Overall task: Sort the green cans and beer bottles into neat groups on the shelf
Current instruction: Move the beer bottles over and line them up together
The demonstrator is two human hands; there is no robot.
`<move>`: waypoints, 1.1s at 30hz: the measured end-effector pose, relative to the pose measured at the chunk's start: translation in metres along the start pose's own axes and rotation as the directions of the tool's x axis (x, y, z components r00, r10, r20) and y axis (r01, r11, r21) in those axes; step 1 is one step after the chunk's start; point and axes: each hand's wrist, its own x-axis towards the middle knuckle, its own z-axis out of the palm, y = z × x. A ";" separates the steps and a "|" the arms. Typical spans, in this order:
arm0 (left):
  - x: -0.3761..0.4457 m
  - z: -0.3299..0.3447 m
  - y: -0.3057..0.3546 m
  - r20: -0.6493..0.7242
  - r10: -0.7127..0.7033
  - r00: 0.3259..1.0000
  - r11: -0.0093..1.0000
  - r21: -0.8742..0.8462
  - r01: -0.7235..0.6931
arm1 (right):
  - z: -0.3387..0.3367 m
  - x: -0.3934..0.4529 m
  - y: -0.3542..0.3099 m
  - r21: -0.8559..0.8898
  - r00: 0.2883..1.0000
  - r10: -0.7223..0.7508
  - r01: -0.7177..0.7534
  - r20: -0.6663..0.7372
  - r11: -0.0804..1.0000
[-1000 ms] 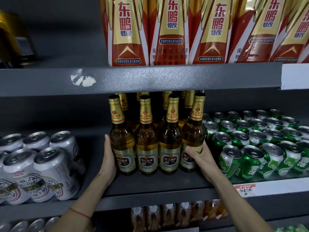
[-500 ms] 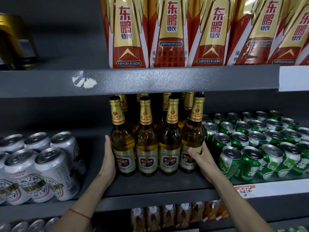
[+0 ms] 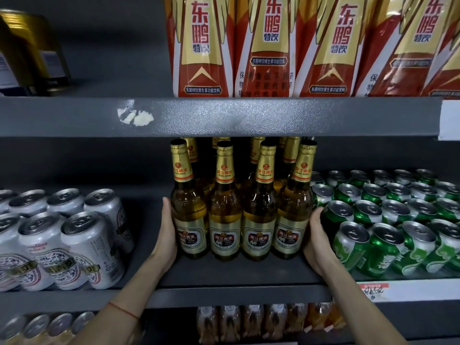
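- The front row of four Pearl River beer bottles (image 3: 242,215) stands upright, long axes vertical, mid-shelf, with more bottles behind.
- The left hand (image 3: 166,235) lies flat against the leftmost bottle's side, fingers straight, clasping nothing.
- The right hand (image 3: 317,242) sits in the gap between the rightmost bottle and the green cans (image 3: 388,220); its palm faces the bottle, and whether its back touches a can I cannot tell. Fingers look extended, not wrapped.
- The bottles lie directly between both palms, so squeezing inward should tighten the row.
- The green cans fill the grey shelf (image 3: 236,275) to the right; white cans (image 3: 62,235) stand well apart on the left.
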 end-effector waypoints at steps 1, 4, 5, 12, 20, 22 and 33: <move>0.000 0.000 0.000 -0.002 -0.001 1.000 1.000 -0.002 0.001 | 0.000 -0.002 -0.002 0.000 1.000 0.005 -0.005 0.006 1.000; 0.000 0.001 0.000 -0.016 0.008 1.000 1.000 0.001 -0.008 | -0.001 -0.005 -0.006 -0.009 1.000 0.013 -0.013 0.023 1.000; 0.001 0.001 0.000 -0.018 0.011 1.000 1.000 -0.001 -0.011 | -0.002 -0.005 -0.006 -0.009 0.999 0.014 -0.014 0.030 1.000; 0.000 -0.002 0.004 -0.052 0.018 0.998 1.000 0.001 -0.018 | -0.002 -0.003 -0.002 0.029 0.998 0.039 -0.040 0.051 0.999; -0.002 -0.006 0.005 -0.038 -0.026 0.999 0.998 0.060 0.029 | -0.001 0.001 0.001 0.040 0.999 0.026 -0.028 0.041 0.999; -0.003 -0.007 0.006 -0.027 -0.039 0.999 0.996 0.079 0.041 | -0.001 0.002 0.002 0.042 0.999 0.014 -0.015 0.031 0.999; -0.022 -0.010 0.014 -0.052 0.032 0.998 0.993 0.116 -0.026 | -0.002 -0.013 0.007 -0.090 0.999 -0.034 0.035 0.008 0.995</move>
